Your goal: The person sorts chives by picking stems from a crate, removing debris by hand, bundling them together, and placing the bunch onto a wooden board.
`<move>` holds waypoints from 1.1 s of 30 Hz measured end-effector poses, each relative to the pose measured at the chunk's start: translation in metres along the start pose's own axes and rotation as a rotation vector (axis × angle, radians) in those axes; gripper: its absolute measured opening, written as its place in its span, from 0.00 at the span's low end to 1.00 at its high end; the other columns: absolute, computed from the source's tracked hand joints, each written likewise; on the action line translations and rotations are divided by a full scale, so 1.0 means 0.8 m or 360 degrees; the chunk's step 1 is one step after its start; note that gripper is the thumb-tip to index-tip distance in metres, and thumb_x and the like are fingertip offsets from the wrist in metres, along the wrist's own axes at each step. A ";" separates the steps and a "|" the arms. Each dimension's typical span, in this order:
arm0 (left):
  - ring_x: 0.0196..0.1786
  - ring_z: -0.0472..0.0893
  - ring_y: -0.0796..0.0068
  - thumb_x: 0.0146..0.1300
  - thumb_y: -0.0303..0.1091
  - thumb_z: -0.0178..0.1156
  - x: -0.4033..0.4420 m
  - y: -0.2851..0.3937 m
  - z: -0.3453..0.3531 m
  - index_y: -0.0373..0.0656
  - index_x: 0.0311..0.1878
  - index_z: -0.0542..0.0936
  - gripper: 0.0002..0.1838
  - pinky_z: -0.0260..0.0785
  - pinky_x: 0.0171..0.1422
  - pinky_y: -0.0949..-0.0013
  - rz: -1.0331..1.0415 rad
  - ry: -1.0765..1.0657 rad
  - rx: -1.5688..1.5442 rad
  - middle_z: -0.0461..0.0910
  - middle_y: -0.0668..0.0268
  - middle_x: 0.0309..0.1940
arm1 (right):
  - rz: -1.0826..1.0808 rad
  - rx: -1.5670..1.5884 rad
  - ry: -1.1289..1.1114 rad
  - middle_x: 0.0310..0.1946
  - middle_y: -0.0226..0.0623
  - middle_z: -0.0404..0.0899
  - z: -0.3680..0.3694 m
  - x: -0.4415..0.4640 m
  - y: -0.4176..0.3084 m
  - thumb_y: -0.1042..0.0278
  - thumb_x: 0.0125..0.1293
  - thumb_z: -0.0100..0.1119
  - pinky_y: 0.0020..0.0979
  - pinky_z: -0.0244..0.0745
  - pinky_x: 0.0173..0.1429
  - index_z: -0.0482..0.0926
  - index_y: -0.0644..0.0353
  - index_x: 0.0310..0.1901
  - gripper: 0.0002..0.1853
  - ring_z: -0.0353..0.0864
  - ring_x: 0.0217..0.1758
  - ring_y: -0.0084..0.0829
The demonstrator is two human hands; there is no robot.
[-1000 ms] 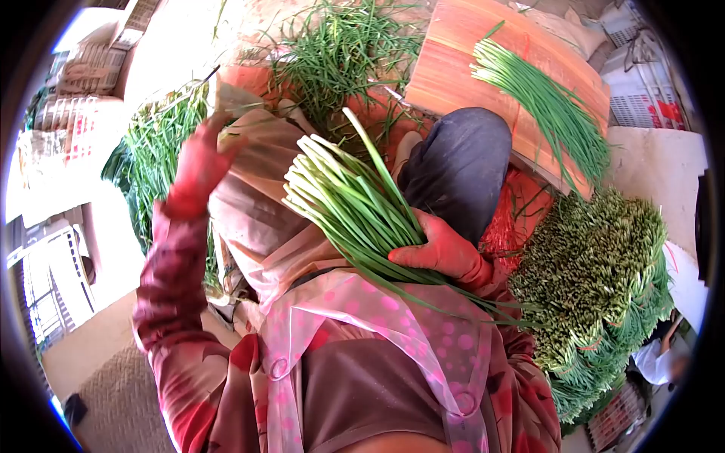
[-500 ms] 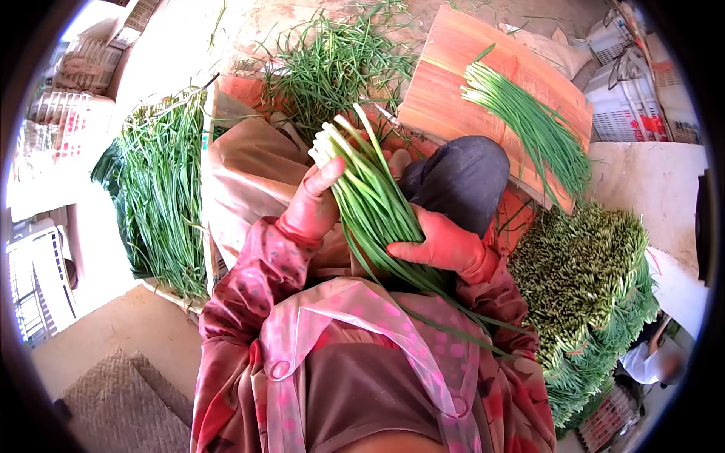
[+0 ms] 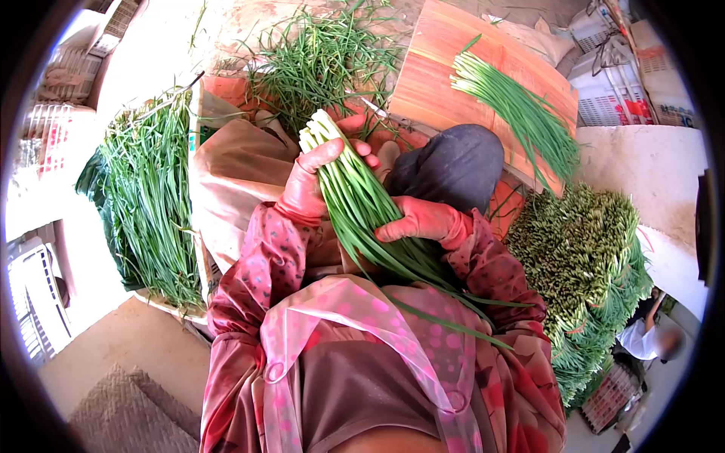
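A bunch of long green stalks (image 3: 362, 198) with pale ends lies slantwise across my lap, the pale ends pointing up and left. My left hand (image 3: 321, 170), in a red glove, wraps round the bunch just below those ends, its fingertips showing on the far side. Lower down, my right hand (image 3: 424, 223), also gloved in red, grips the bunch with the thumb on top. Loose leaf tips trail past my right forearm. Another bunch of stalks (image 3: 517, 109) rests on the wooden board (image 3: 430, 68) at the upper right.
A crate full of long greens (image 3: 151, 204) stands at my left. Loose leaves (image 3: 321, 64) are heaped on the floor ahead. Stacked tied bundles (image 3: 578, 257) are at my right. White crates (image 3: 612, 87) stand at the upper right. Another person (image 3: 646, 340) is at the far right.
My left hand has come from the crate of greens to the bunch and closed round its pale end. The pale ends now sit closer together. My right hand has kept its hold.
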State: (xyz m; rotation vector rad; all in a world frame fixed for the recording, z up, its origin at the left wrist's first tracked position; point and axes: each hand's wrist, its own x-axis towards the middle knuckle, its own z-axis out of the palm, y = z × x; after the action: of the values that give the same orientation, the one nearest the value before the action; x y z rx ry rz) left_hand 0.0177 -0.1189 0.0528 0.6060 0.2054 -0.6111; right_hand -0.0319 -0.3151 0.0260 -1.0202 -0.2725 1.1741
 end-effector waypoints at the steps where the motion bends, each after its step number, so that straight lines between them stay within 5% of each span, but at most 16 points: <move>1: 0.44 0.81 0.61 0.58 0.40 0.64 -0.002 0.003 -0.005 0.39 0.63 0.68 0.31 0.73 0.59 0.55 0.0006 0.0011 0.0043 0.80 0.62 0.35 | 0.0004 -0.0004 -0.0005 0.48 0.31 0.79 -0.001 0.001 -0.001 0.64 0.64 0.64 0.29 0.70 0.57 0.70 0.64 0.60 0.25 0.74 0.52 0.24; 4: 0.43 0.81 0.61 0.59 0.38 0.64 -0.010 0.011 -0.015 0.39 0.58 0.72 0.25 0.75 0.56 0.56 0.0011 0.0078 0.0050 0.80 0.62 0.33 | -0.0097 -0.0336 0.0105 0.49 0.32 0.78 0.004 0.002 -0.031 0.61 0.61 0.67 0.30 0.71 0.57 0.68 0.64 0.61 0.30 0.74 0.54 0.26; 7: 0.43 0.81 0.59 0.61 0.34 0.61 -0.012 0.012 -0.032 0.39 0.53 0.74 0.18 0.77 0.51 0.56 0.0005 0.0152 -0.0090 0.80 0.60 0.34 | -0.0461 -0.0780 0.0764 0.56 0.40 0.76 0.011 0.010 -0.048 0.56 0.57 0.70 0.32 0.70 0.62 0.66 0.67 0.63 0.36 0.75 0.59 0.29; 11: 0.43 0.81 0.58 0.62 0.32 0.60 -0.010 0.010 -0.044 0.39 0.51 0.74 0.16 0.77 0.50 0.56 0.0106 0.0130 -0.0139 0.81 0.59 0.35 | -0.0334 -0.0920 0.1131 0.49 0.44 0.81 0.031 0.044 -0.059 0.58 0.57 0.68 0.32 0.70 0.62 0.74 0.61 0.57 0.28 0.82 0.53 0.34; 13: 0.42 0.81 0.58 0.62 0.31 0.60 -0.016 0.015 -0.041 0.38 0.50 0.74 0.14 0.77 0.50 0.56 0.0203 0.0218 -0.0235 0.81 0.58 0.37 | -0.0518 -0.1121 0.1251 0.39 0.42 0.84 0.044 0.062 -0.061 0.60 0.60 0.63 0.35 0.74 0.56 0.78 0.59 0.50 0.18 0.85 0.43 0.37; 15: 0.41 0.81 0.59 0.61 0.30 0.60 -0.022 0.023 -0.048 0.38 0.48 0.75 0.13 0.77 0.49 0.57 0.0212 0.0294 -0.0236 0.82 0.58 0.38 | -0.0368 -0.2110 0.1461 0.32 0.39 0.84 0.058 0.072 -0.070 0.61 0.63 0.57 0.37 0.76 0.45 0.78 0.57 0.48 0.14 0.84 0.34 0.38; 16: 0.40 0.82 0.61 0.61 0.29 0.60 -0.024 0.029 -0.052 0.37 0.47 0.75 0.12 0.77 0.49 0.59 0.0268 0.0325 -0.0203 0.81 0.58 0.37 | -0.0637 -0.2337 0.1516 0.25 0.39 0.82 0.055 0.083 -0.067 0.63 0.63 0.53 0.37 0.74 0.32 0.76 0.57 0.41 0.10 0.81 0.26 0.40; 19: 0.38 0.82 0.64 0.61 0.29 0.61 -0.030 0.071 -0.054 0.37 0.45 0.75 0.11 0.78 0.47 0.60 0.0565 0.0245 -0.0041 0.81 0.58 0.35 | -0.0540 -0.2622 0.1220 0.22 0.42 0.80 0.052 0.103 -0.096 0.64 0.62 0.53 0.37 0.72 0.26 0.73 0.57 0.36 0.07 0.80 0.24 0.41; 21: 0.40 0.82 0.62 0.62 0.30 0.60 -0.047 0.119 -0.041 0.37 0.46 0.74 0.12 0.78 0.48 0.59 0.0852 0.0331 0.0233 0.80 0.58 0.35 | -0.0825 -0.2884 0.1332 0.18 0.41 0.76 0.032 0.124 -0.103 0.67 0.63 0.52 0.45 0.71 0.22 0.73 0.54 0.35 0.03 0.77 0.18 0.45; 23: 0.42 0.81 0.60 0.63 0.30 0.59 -0.072 0.167 -0.047 0.37 0.47 0.73 0.12 0.76 0.52 0.56 0.1077 0.0308 0.0134 0.79 0.59 0.35 | -0.0396 -0.2670 0.1121 0.20 0.43 0.77 0.006 0.133 -0.119 0.64 0.64 0.49 0.48 0.73 0.26 0.71 0.56 0.33 0.06 0.79 0.23 0.49; 24: 0.43 0.81 0.59 0.63 0.30 0.59 -0.086 0.190 -0.063 0.37 0.48 0.73 0.12 0.74 0.55 0.54 0.1174 0.0282 0.0124 0.79 0.60 0.35 | -0.0119 -0.2577 0.1024 0.30 0.47 0.81 -0.013 0.133 -0.122 0.67 0.59 0.51 0.48 0.76 0.37 0.75 0.59 0.34 0.07 0.82 0.35 0.50; 28: 0.44 0.80 0.57 0.63 0.28 0.58 -0.146 0.245 -0.120 0.37 0.50 0.73 0.13 0.67 0.65 0.51 0.1483 0.0310 0.0170 0.78 0.59 0.37 | 0.0965 -0.2890 0.0658 0.34 0.47 0.83 -0.095 0.112 -0.109 0.60 0.61 0.56 0.45 0.77 0.43 0.79 0.59 0.50 0.18 0.83 0.41 0.47; 29: 0.44 0.80 0.57 0.63 0.28 0.59 -0.157 0.247 -0.128 0.37 0.50 0.73 0.13 0.67 0.65 0.50 0.1545 0.0383 0.0208 0.78 0.59 0.37 | 0.0944 -0.2897 0.0638 0.34 0.47 0.83 -0.101 0.120 -0.105 0.60 0.61 0.56 0.45 0.77 0.43 0.79 0.59 0.50 0.18 0.83 0.41 0.47; 31: 0.44 0.78 0.61 0.64 0.28 0.57 -0.167 0.246 -0.131 0.36 0.51 0.71 0.13 0.65 0.66 0.51 0.1554 0.0529 0.0281 0.77 0.61 0.37 | 0.0038 -0.2779 0.1249 0.38 0.46 0.83 -0.066 0.121 -0.138 0.53 0.57 0.62 0.42 0.77 0.48 0.75 0.61 0.55 0.27 0.83 0.45 0.44; 32: 0.43 0.78 0.61 0.64 0.28 0.58 -0.167 0.239 -0.122 0.36 0.51 0.71 0.14 0.66 0.65 0.51 0.1557 0.0667 0.0354 0.77 0.60 0.37 | -0.0030 -0.2472 0.1176 0.46 0.48 0.81 -0.022 0.130 -0.174 0.48 0.54 0.65 0.40 0.75 0.54 0.72 0.61 0.58 0.34 0.81 0.51 0.43; 33: 0.43 0.78 0.60 0.64 0.28 0.58 -0.163 0.231 -0.111 0.36 0.51 0.72 0.14 0.67 0.64 0.51 0.1550 0.0784 0.0419 0.77 0.60 0.37 | -0.0556 -0.2254 0.1088 0.57 0.52 0.74 0.004 0.143 -0.178 0.51 0.56 0.67 0.39 0.69 0.62 0.67 0.59 0.64 0.37 0.74 0.60 0.48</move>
State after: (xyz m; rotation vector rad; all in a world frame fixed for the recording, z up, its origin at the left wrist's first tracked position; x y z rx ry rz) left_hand 0.0215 0.1167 0.1141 1.0058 0.2598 0.4713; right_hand 0.1036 -0.2186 0.1025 -2.3864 -0.7263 0.0986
